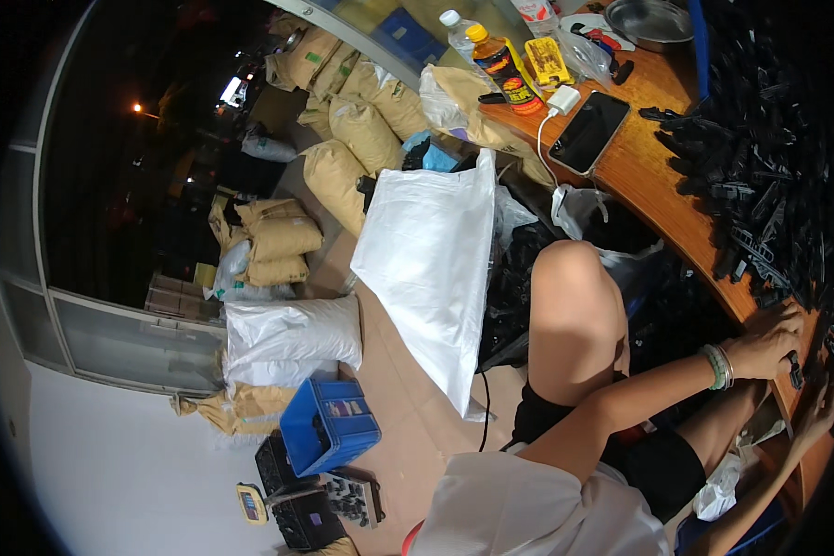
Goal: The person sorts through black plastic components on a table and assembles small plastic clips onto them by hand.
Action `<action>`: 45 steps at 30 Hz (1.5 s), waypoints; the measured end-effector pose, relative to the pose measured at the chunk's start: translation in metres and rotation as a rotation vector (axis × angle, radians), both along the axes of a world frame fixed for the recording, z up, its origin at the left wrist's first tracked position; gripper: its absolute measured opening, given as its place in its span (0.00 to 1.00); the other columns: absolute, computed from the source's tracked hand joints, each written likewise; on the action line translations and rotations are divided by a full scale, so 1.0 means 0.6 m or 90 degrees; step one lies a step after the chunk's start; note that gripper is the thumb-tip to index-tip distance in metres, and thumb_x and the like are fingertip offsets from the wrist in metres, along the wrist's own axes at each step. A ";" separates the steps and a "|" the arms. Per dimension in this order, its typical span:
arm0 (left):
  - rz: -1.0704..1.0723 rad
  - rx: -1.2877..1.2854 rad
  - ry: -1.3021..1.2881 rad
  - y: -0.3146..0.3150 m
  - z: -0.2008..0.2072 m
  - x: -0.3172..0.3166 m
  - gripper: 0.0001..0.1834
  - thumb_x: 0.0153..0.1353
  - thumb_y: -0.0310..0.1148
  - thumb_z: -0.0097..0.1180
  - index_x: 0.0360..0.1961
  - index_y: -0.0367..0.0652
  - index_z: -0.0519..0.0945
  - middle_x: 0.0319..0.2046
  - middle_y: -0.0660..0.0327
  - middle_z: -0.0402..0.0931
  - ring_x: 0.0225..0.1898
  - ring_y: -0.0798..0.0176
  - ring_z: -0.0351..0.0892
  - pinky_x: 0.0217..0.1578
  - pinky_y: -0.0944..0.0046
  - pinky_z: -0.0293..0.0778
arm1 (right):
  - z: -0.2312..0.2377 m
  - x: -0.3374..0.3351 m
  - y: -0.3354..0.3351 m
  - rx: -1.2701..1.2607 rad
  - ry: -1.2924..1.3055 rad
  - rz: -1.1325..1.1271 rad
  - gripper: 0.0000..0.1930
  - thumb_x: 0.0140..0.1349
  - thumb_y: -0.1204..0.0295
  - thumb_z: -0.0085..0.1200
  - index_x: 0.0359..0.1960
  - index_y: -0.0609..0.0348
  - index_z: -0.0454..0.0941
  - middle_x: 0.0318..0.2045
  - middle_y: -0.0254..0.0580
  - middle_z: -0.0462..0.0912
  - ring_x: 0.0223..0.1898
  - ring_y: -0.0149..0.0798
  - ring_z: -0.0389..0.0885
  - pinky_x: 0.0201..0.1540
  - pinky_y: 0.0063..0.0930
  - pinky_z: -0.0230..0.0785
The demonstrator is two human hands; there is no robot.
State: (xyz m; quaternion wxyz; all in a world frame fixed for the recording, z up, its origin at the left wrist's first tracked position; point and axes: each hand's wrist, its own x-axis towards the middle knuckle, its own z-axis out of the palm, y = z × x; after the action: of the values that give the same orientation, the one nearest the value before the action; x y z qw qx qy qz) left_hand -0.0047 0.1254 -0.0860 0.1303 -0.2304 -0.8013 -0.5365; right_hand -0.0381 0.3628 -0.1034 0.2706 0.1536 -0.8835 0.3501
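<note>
At the right rim, over the wooden table edge, my left hand (764, 345), with bracelets at its wrist, is closed with its fingers curled. A small black plastic part (795, 369) sticks out from its fingers. Just below and to the right, my right hand (817, 410) is bent with its fingers drawn together, close to that part; what it holds is lost in the dark rim. Beyond both hands a large heap of black plastic parts (760, 176) covers the table's right side.
On the wooden table (663, 195) lie a phone (589, 132) and a white charger (562, 100), near a yellow-capped bottle (505, 69) and a metal bowl (653, 20). A white sack (426, 269) hangs left of my knee. Blue crate (329, 426) and stacked sacks (366, 134) stand on the floor.
</note>
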 end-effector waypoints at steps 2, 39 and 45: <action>-0.002 0.015 0.008 0.013 -0.010 -0.005 0.06 0.45 0.28 0.59 0.24 0.36 0.81 0.38 0.55 0.69 0.51 0.52 0.64 0.58 0.55 0.61 | -0.023 0.000 0.029 -0.016 -0.087 0.022 0.17 0.65 0.75 0.49 0.55 0.64 0.73 0.53 0.46 0.73 0.51 0.39 0.74 0.52 0.27 0.68; -0.011 -0.122 0.047 -0.028 0.045 -0.001 0.11 0.49 0.25 0.65 0.36 0.37 0.83 0.35 0.57 0.75 0.40 0.53 0.72 0.43 0.58 0.70 | 0.082 0.156 -0.086 -0.236 -0.201 0.019 0.13 0.58 0.75 0.58 0.44 0.65 0.81 0.33 0.44 0.80 0.37 0.40 0.77 0.43 0.30 0.69; -0.051 -0.177 0.029 -0.019 0.049 -0.005 0.12 0.49 0.24 0.65 0.37 0.40 0.84 0.36 0.58 0.74 0.38 0.55 0.71 0.42 0.59 0.70 | 0.081 0.146 -0.081 -0.185 -0.216 -0.003 0.12 0.57 0.76 0.58 0.43 0.63 0.82 0.31 0.42 0.77 0.37 0.40 0.77 0.42 0.30 0.68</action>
State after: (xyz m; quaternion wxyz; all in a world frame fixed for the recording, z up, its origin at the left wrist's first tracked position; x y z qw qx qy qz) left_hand -0.0075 0.1137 -0.0563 0.0936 -0.2906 -0.8549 -0.4194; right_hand 0.0496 0.3140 -0.0547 0.1379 0.0494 -0.8572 0.4937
